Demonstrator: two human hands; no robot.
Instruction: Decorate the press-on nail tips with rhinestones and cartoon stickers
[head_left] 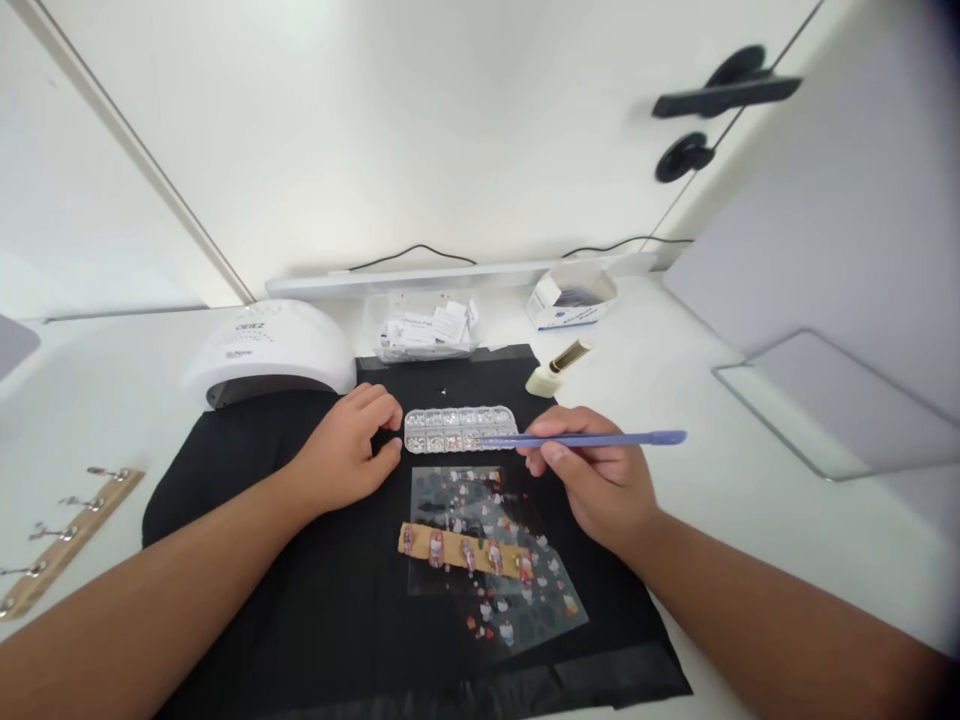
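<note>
My right hand (pixel 592 470) pinches a slim purple nail-art pen (pixel 615 439) between thumb and fingers. Its thin tip reaches left over the lower row of a clear compartment case (pixel 461 430) of small sparkly rhinestones; the kind of tip is too small to tell. At the case's left end rests my left hand (pixel 352 445), thumb and forefinger apart with the other fingers curled; whether it touches the case is unclear. Below the case, a tan strip with several decorated pink press-on nails (pixel 467 553) lies on transparent sticker sheets (pixel 540 600).
A black mat (pixel 300 620) covers the middle of the white table. Behind stand a white nail lamp (pixel 274 345), a clear box of small packets (pixel 427 330), an opened carton (pixel 574 300) and a tilted gold-capped bottle (pixel 555 372). A wooden strip with metal clips (pixel 71 535) lies left.
</note>
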